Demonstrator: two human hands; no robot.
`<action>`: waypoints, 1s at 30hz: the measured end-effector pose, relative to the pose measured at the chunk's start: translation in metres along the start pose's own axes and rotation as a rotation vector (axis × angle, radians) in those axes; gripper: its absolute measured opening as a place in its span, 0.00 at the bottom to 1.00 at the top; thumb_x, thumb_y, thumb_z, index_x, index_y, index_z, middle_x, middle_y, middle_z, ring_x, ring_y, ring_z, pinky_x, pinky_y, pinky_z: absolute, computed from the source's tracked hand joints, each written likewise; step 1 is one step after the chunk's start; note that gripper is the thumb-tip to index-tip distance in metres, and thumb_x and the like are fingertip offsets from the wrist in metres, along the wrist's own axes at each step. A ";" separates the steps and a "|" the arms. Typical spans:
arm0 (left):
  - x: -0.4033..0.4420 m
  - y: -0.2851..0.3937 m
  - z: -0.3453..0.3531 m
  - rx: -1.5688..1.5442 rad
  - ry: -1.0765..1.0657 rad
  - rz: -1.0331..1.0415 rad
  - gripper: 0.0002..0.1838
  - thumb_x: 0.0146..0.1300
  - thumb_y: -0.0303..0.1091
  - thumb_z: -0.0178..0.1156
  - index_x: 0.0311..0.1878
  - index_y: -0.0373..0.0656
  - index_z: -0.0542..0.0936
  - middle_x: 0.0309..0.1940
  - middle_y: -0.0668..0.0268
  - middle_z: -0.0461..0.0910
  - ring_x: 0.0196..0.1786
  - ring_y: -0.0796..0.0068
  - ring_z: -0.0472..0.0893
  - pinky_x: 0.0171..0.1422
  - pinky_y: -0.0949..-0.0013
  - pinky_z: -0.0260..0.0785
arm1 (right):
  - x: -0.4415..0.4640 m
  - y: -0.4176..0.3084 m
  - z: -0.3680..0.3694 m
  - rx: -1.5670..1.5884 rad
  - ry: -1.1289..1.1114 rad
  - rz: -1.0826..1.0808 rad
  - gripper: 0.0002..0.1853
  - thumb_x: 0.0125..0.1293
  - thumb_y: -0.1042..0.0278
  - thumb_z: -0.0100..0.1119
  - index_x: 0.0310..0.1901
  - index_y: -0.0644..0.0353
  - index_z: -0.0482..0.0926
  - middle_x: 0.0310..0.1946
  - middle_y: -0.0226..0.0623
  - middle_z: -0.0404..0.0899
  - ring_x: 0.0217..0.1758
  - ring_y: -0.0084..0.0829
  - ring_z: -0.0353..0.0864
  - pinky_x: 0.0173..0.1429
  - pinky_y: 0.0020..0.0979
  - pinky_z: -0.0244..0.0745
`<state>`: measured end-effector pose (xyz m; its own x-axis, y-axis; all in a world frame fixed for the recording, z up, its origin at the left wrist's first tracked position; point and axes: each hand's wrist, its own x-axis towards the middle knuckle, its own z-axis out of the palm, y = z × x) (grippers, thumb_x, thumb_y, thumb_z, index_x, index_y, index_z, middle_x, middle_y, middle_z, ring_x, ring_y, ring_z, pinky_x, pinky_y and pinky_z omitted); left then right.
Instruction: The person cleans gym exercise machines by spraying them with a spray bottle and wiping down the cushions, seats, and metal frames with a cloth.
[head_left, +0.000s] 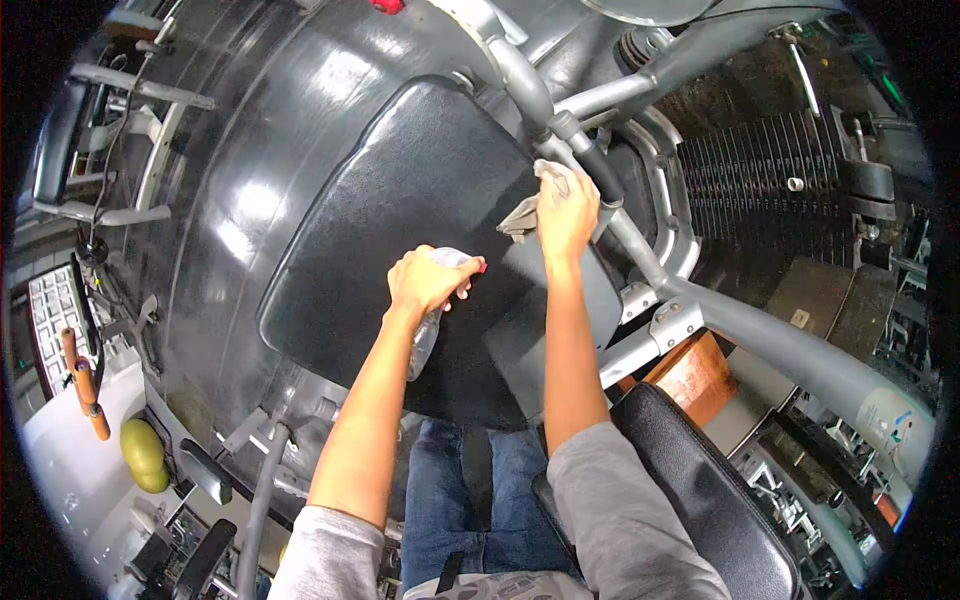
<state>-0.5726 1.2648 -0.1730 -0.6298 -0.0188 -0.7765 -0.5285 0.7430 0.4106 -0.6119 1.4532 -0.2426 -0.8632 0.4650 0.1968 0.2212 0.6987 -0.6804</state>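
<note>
Left hand [428,278] grips the spray bottle [424,348] above the near edge of the pad [400,170]; right hand [568,218] pinches the cloth [519,217] by the right edge. Imo fold it flat for even contact.

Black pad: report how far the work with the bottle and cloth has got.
Done: bottle and cloth are picked up; no finished area can be confirmed, as the paler patch on the pad may be glare. In hand: the left hand grips the bottle over the pad, the right hand the cloth by its edge. Remaining: perhaps much of the pad, judging by its unclear surface.
</note>
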 end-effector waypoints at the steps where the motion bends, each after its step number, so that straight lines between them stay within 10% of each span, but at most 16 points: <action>1: 0.002 0.001 -0.001 0.005 -0.004 0.001 0.22 0.59 0.61 0.64 0.28 0.52 0.90 0.19 0.76 0.85 0.17 0.82 0.81 0.30 0.74 0.74 | 0.004 0.002 -0.002 -0.002 0.003 0.005 0.11 0.64 0.61 0.65 0.47 0.48 0.86 0.46 0.37 0.82 0.51 0.45 0.80 0.56 0.44 0.74; 8: 0.004 0.004 -0.003 0.057 -0.042 -0.044 0.22 0.57 0.61 0.65 0.26 0.53 0.89 0.19 0.76 0.85 0.17 0.82 0.81 0.34 0.75 0.75 | -0.031 0.076 -0.047 -0.103 -0.124 0.485 0.16 0.60 0.51 0.68 0.45 0.48 0.87 0.42 0.40 0.84 0.48 0.47 0.84 0.52 0.44 0.77; 18: 0.006 0.001 -0.002 0.068 -0.029 -0.039 0.25 0.55 0.63 0.65 0.20 0.51 0.87 0.17 0.77 0.84 0.18 0.81 0.82 0.32 0.74 0.75 | 0.042 0.041 -0.026 -0.091 -0.623 0.436 0.20 0.62 0.45 0.61 0.48 0.48 0.87 0.46 0.46 0.86 0.53 0.51 0.83 0.57 0.46 0.76; 30: 0.004 0.003 0.000 0.054 -0.020 -0.042 0.24 0.55 0.63 0.65 0.22 0.52 0.88 0.18 0.78 0.84 0.18 0.81 0.82 0.33 0.74 0.75 | -0.112 0.097 -0.051 -0.189 0.210 0.402 0.11 0.64 0.63 0.64 0.45 0.56 0.84 0.43 0.39 0.80 0.49 0.45 0.80 0.55 0.42 0.74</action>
<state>-0.5767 1.2672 -0.1747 -0.5958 -0.0372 -0.8022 -0.5222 0.7769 0.3518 -0.4707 1.4970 -0.2949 -0.5865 0.8042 0.0960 0.6138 0.5187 -0.5951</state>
